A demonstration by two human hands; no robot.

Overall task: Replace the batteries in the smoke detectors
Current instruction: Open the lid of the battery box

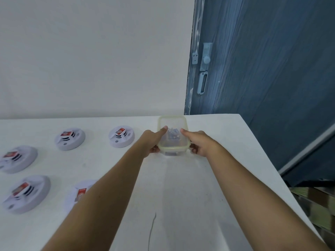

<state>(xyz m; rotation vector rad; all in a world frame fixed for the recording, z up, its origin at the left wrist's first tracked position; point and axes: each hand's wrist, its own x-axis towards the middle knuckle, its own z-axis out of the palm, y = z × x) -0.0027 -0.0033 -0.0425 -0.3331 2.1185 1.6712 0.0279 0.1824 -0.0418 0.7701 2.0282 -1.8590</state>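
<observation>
A white table (181, 187) is filling the lower frame, meeting a pale wall (90, 60) at the back, with a blue door (272, 69) and its latch (205, 58) standing at the upper right. Five detectors (70, 138) are lying across the left side, the left forearm covering part of the nearest one. At centre, the left hand (154, 140) and right hand (201, 142) are gripping opposite sides of a clear box (172, 146), thumbs over its rim. The batteries (173, 134) are sitting inside it.
</observation>
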